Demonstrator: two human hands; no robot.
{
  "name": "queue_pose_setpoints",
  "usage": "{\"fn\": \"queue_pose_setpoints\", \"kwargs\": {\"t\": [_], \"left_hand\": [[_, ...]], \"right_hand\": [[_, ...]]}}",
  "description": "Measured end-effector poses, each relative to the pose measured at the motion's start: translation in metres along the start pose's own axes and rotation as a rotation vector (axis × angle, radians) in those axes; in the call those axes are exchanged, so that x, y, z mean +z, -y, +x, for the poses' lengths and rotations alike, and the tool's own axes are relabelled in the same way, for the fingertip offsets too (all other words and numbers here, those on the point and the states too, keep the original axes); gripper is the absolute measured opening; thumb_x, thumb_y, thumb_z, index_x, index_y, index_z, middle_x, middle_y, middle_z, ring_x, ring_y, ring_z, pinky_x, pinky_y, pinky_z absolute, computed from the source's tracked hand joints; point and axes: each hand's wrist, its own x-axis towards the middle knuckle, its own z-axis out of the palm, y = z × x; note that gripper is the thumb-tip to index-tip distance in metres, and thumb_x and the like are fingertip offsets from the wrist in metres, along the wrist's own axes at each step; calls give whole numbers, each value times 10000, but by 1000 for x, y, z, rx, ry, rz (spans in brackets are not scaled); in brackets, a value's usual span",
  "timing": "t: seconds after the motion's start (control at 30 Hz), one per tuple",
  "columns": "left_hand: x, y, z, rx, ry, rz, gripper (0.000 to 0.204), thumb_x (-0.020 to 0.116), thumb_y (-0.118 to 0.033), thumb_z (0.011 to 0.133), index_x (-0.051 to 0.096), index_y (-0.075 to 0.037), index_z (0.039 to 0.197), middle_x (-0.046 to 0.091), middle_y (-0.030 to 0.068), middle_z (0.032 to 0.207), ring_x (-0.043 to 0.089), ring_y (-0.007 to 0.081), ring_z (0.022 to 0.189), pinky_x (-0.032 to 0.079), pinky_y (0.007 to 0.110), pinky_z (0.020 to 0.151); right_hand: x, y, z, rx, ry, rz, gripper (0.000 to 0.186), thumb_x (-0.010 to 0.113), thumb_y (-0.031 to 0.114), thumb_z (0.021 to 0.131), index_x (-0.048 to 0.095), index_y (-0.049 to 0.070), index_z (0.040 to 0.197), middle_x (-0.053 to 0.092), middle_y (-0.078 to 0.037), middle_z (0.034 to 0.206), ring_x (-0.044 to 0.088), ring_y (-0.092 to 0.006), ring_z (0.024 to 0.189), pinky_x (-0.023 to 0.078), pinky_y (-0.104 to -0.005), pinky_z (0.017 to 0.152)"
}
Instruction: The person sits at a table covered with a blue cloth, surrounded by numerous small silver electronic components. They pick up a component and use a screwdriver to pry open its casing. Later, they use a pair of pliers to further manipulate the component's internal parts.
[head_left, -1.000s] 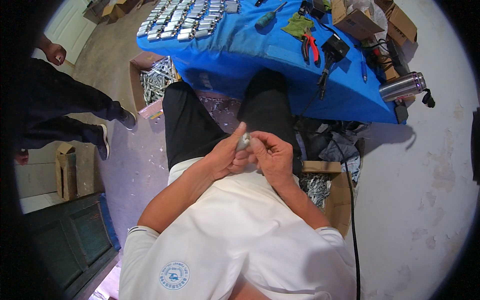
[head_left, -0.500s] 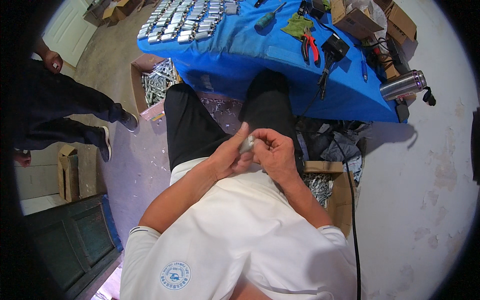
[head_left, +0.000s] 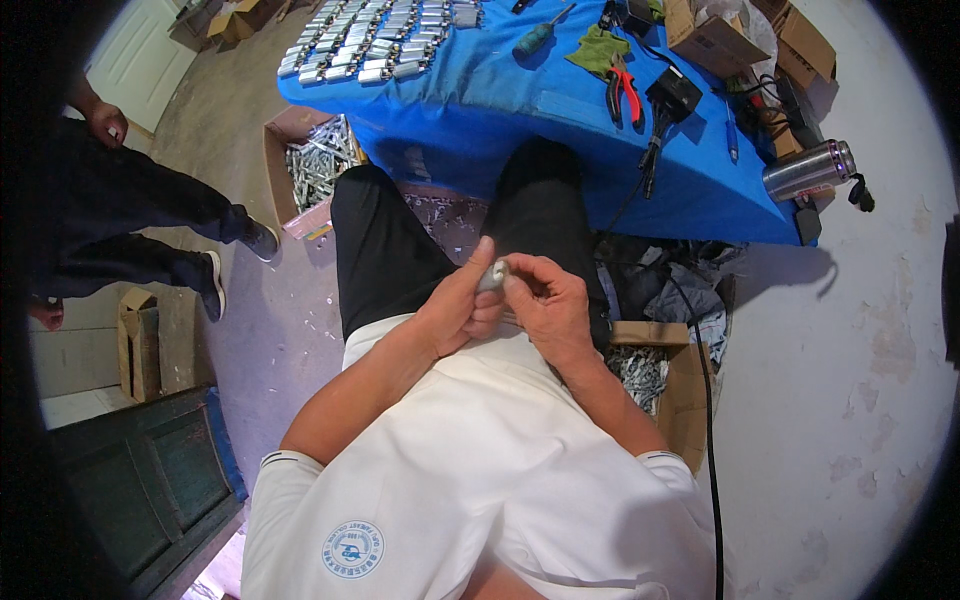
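Observation:
Above my lap, my left hand is closed around a small silvery-grey part, its thumb laid along the side. Only the upper end of the part shows; the fingers hide the rest, so its exact kind is unclear. Thumb and forefinger of my right hand pinch at that end, where a pale tip shows. Ahead on the blue-covered table, many silvery metal pieces lie in rows. Right of them are a green-handled screwdriver and red-and-black pliers.
Cardboard boxes of metal parts stand beside my legs, one at left and one at right. A steel flask lies at the table's right corner. A black cable hangs down at right. Another person stands at left.
My hands stay together over my lap, the part still between them. My left fingers have curled in closer and the part has tilted slightly. The view has shifted a little.

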Motion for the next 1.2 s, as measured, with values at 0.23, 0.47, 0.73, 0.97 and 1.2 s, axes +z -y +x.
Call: {"fn": "queue_pose_setpoints", "kwargs": {"t": [0.23, 0.47, 0.73, 0.97, 1.2], "left_hand": [[5, -2, 0, -44, -58, -65, 611, 379, -668, 896, 327, -174, 541, 289, -61, 468, 238, 57, 379, 186, 196, 371], [10, 0, 0, -15, -75, -110, 602, 398, -657, 898, 341, -171, 548, 314, -60, 489, 265, 55, 400, 194, 186, 376], [12, 4, 1, 76, -149, 47, 510, 408, -606, 925, 447, -161, 678, 337, -72, 547, 270, 42, 453, 191, 187, 406], [16, 5, 4, 147, -313, 175, 512, 435, -559, 931, 424, -142, 635, 350, -54, 527, 280, 56, 420, 192, 205, 387], [22, 7, 7, 223, -409, 235, 492, 461, -529, 928, 423, -148, 620, 340, -51, 507, 274, 58, 399, 190, 211, 376]], "right_hand": [[4, -6, -2, -73, -43, -47, 214, 656, 17, 825, 638, -30, 1032, 615, -58, 878, 576, -78, 701, 453, -190, 588], [10, 3, -5, -25, -58, 44, 161, 611, -34, 831, 611, -54, 991, 641, -73, 847, 637, -90, 693, 497, -195, 583], [5, 13, -2, 20, -19, 8, 132, 575, -18, 861, 605, -69, 979, 659, -83, 807, 663, -112, 713, 529, -214, 628], [-1, 13, 0, 96, 16, -1, 142, 571, 4, 864, 622, -71, 974, 671, -80, 815, 646, -102, 710, 524, -226, 643], [-6, 13, 3, 105, 10, -10, 147, 574, 18, 850, 638, -52, 962, 651, -54, 799, 590, -69, 703, 481, -209, 623]]}}
